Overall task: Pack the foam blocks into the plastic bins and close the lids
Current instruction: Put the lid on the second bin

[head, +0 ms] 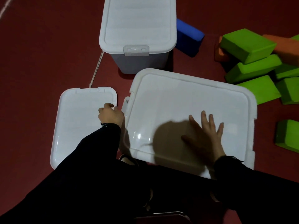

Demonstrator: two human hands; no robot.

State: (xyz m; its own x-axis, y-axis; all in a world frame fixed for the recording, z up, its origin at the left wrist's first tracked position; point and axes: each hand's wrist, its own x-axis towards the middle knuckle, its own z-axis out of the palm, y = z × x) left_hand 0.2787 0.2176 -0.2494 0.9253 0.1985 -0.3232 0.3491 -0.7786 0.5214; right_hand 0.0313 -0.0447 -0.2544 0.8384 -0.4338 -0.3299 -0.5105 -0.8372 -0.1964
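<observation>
Right hand (208,136) lies flat on the big white lid (191,110) of the near bin, fingers straight and spread, pointing away from the person, palm pressing down. That lid's long axis runs left to right with a slight tilt, far edge dropping toward the right; a white latch (127,107) sits at its left end. The left hand (110,114) is at that gap, fingers curled over the right edge of a smaller white lid (77,123) lying just beside the bin on the dark red floor (40,54); whether it truly grips the edge or only rests there is hard to tell. That smaller lid runs lengthwise away from the person. Farther off stands a second bin (137,26), lid on, front clip (136,50) at its near end, long axis pointing away. No writing readable anywhere. A blue foam block (189,38) leans just right of the far bin. Off to the right, a loose heap of green foam blocks (247,44) with orange blocks (222,52) among them, one green block (288,135) apart, nearer.
</observation>
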